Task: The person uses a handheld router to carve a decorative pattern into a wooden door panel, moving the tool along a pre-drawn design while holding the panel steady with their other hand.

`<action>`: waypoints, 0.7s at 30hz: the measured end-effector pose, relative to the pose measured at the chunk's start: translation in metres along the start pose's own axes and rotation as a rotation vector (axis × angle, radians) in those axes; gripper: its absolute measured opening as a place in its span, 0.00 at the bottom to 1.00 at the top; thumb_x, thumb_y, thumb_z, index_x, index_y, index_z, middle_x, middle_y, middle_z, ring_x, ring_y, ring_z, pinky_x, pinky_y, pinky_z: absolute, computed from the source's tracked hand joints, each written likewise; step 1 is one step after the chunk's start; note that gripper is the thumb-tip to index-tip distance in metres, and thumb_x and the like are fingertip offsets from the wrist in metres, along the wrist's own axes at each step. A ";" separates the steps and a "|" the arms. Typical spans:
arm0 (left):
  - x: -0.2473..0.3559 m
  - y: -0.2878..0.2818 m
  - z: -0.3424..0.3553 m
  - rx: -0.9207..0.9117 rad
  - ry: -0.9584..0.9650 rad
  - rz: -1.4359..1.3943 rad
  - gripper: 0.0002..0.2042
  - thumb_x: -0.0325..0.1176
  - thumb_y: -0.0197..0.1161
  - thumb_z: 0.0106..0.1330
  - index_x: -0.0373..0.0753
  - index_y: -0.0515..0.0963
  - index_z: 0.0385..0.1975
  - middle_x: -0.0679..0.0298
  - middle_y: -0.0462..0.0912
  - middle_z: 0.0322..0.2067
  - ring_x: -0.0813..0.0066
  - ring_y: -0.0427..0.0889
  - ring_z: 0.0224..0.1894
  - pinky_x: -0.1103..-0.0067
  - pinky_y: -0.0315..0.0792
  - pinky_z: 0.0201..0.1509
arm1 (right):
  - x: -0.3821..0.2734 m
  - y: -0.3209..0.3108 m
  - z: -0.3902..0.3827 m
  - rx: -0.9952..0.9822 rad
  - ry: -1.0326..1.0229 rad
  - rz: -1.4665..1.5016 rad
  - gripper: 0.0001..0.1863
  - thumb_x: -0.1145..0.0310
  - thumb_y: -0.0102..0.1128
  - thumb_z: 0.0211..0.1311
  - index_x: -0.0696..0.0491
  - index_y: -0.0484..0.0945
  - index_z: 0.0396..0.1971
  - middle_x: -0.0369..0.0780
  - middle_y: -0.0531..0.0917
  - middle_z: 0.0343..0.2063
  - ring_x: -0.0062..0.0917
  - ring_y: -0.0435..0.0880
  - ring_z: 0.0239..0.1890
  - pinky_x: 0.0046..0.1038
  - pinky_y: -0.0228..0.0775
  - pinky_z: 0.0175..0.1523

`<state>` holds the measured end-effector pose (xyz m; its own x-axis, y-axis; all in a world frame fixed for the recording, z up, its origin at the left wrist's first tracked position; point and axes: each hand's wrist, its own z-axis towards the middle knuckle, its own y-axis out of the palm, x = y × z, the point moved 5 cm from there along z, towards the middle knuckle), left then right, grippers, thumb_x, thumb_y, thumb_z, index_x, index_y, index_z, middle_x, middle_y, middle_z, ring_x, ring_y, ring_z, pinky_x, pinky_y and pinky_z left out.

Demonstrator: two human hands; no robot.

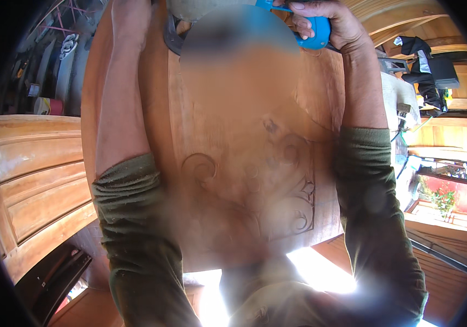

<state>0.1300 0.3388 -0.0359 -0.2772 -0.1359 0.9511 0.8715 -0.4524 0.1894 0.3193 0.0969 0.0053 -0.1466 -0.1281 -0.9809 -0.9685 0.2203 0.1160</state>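
At the top edge, my right hand (336, 26) is closed round a blue tool handle (316, 34), its thumb lying along the upper side. The rest of that tool is lost in a round blurred patch and past the frame's edge, so its kind is unclear. My left hand (131, 7) reaches the top edge over the left side of the wood, its fingers out of sight. Under both arms lies a brown wooden panel (239, 150) with carved scrolls (199, 163). Near the top, beside the blurred patch, sit a pale grey object (206, 7) and a dark curved piece (173, 39).
A panelled wooden door (45, 155) stands on the left, with a dark case-like object (53, 275) below it. Clutter fills the upper left. Dark items with a black box (443, 72) lie at the right, near more wooden boards (465, 80) and a cable (402, 133).
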 end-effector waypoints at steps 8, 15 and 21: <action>0.009 -0.002 -0.003 -0.126 0.184 -0.014 0.22 0.36 0.45 0.82 0.34 0.71 0.69 0.59 0.78 0.63 0.69 0.76 0.63 0.74 0.70 0.67 | -0.002 0.004 -0.003 -0.041 -0.045 -0.022 0.16 0.73 0.70 0.61 0.62 0.80 0.47 0.37 0.76 0.20 0.23 0.76 0.21 0.25 0.68 0.32; 0.013 -0.002 -0.012 -0.101 0.174 -0.010 0.21 0.41 0.49 0.81 0.38 0.74 0.67 0.64 0.81 0.57 0.75 0.80 0.56 0.75 0.74 0.57 | -0.003 0.001 -0.002 -0.053 -0.035 -0.024 0.16 0.73 0.70 0.61 0.62 0.81 0.47 0.36 0.78 0.21 0.22 0.77 0.22 0.23 0.69 0.31; -0.014 -0.011 0.006 -0.036 0.024 0.001 0.22 0.45 0.49 0.81 0.41 0.75 0.66 0.68 0.82 0.54 0.78 0.80 0.53 0.75 0.74 0.54 | -0.001 0.000 -0.004 -0.014 -0.012 -0.064 0.17 0.73 0.70 0.60 0.62 0.81 0.48 0.37 0.80 0.22 0.22 0.79 0.23 0.23 0.71 0.32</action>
<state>0.1264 0.3508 -0.0504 -0.2862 -0.1571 0.9452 0.8567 -0.4837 0.1790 0.3187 0.0934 0.0071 -0.0821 -0.1299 -0.9881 -0.9785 0.1987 0.0552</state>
